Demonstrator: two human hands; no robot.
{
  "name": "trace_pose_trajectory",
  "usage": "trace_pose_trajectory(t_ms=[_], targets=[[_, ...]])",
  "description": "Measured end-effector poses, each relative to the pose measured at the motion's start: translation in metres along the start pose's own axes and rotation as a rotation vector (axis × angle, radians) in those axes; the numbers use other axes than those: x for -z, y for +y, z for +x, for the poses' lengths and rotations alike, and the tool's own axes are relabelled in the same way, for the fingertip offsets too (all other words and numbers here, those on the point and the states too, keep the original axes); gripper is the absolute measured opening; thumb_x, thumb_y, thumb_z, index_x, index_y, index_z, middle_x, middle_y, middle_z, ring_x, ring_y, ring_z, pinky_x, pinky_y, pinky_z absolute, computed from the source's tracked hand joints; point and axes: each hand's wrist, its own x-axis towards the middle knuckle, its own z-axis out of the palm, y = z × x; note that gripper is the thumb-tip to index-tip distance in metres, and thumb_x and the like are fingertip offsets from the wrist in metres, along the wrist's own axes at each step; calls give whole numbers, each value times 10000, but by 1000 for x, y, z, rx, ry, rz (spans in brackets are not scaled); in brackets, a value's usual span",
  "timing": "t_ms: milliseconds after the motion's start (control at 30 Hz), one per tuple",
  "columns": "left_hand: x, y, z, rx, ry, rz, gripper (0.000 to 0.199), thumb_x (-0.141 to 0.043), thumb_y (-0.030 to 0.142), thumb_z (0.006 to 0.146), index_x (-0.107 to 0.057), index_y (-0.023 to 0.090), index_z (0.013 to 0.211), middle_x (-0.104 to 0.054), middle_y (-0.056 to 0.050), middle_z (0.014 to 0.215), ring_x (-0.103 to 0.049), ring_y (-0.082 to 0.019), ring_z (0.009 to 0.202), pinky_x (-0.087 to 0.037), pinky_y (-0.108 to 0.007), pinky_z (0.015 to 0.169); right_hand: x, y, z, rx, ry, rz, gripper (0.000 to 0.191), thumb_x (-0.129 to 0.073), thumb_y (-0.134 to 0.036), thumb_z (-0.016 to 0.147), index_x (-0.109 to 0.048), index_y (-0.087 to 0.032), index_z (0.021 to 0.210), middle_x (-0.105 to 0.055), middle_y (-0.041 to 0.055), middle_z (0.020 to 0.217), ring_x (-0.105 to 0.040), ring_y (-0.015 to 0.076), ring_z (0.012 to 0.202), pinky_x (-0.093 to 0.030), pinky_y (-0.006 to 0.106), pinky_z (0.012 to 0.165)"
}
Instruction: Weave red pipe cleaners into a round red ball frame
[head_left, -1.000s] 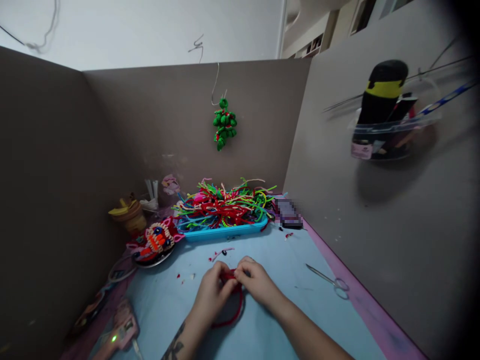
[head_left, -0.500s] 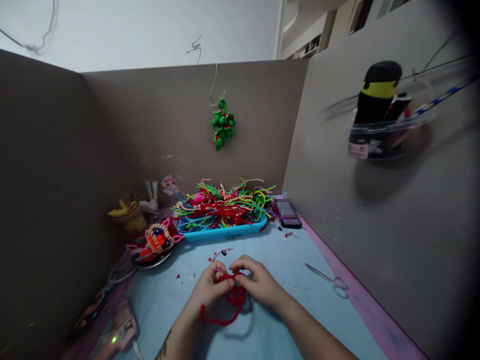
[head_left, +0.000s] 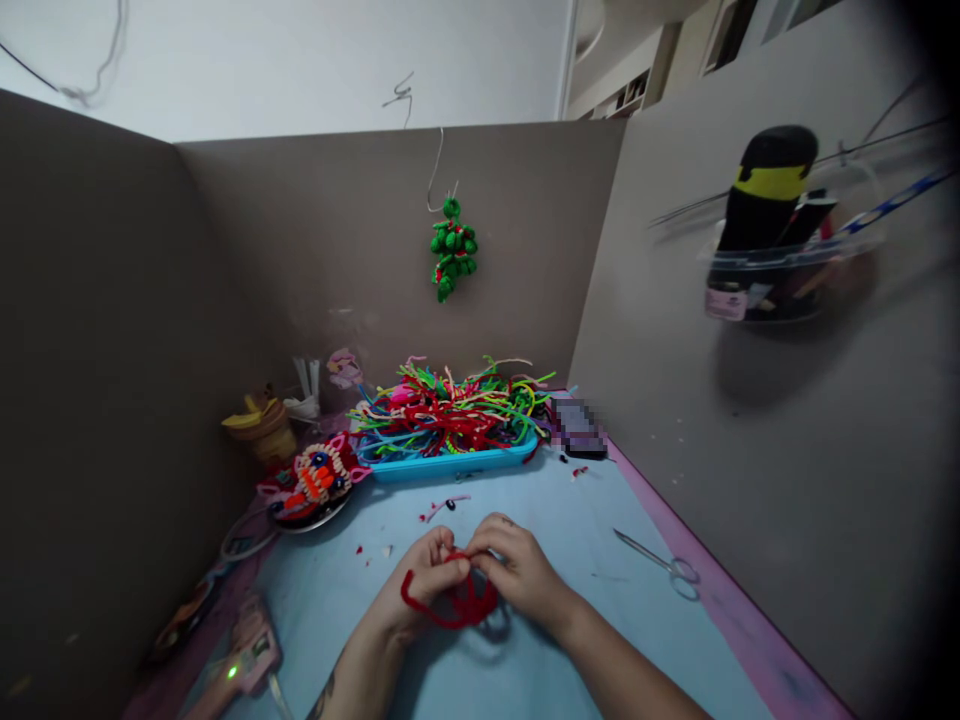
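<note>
Both hands meet above the blue mat, working on a bent, looped red pipe cleaner (head_left: 472,606). My left hand (head_left: 424,582) pinches it between thumb and fingers, and one loose end curves in front of that hand. On the other side, my right hand (head_left: 521,568) is closed with its fingertips on the top of the loops. The fingers partly hide the spot where the strands cross. Just beyond the hands lies a small pink stem with a black bit (head_left: 450,505).
A blue tray (head_left: 457,464) heaped with coloured pipe cleaners stands behind. To its left is a red-and-orange figure (head_left: 322,475) on a plate. Silver scissors (head_left: 679,575) lie right; a pink glue gun (head_left: 255,645) with a green light lies left. Grey panels surround the mat.
The red loops have turned in my fingers, and the loose end has swung up toward my left hand. My right hand has shifted slightly. The view has moved a little.
</note>
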Motion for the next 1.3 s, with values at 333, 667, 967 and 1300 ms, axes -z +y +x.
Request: trace_pose_trajectory(t_ms=[333,667,967,1300], targets=[[-5,1,-3,-237,41,546,339,-683,231,747,-345,235,764,-572,57,666,-490,-96,564,-359,-210,542,-3,1,5,-428,-40,141,59,-571,-136,693,-601,-169,655,-589,-7,684,-555,162,713,-416,272,702],[-1,0,-5,-710,59,1474,137,-509,89,773,-485,217,730,-609,-12,678,-540,-173,632,-422,-296,641,-3,9,1,-466,-120,69,124,-553,-77,682,-599,-183,635,-555,96,1204,-476,255,1218,-333,395,1022],[1,-3,-5,-532,137,1214,154,-581,117,754,-491,233,708,-600,-4,678,-525,-171,612,-402,-281,616,3,-3,4,-433,-115,-18,136,-568,-95,729,-655,-198,714,-518,111,1322,-420,264,1292,-293,463,1073],[-4,28,-11,-317,136,695,576,-776,296,666,-551,214,1191,-647,-130,1212,-576,-287,1149,-414,-390,972,10,6,5,-507,17,425,175,-690,-317,701,-608,-177,635,-557,105,1187,-505,282,1159,-365,416,973]])
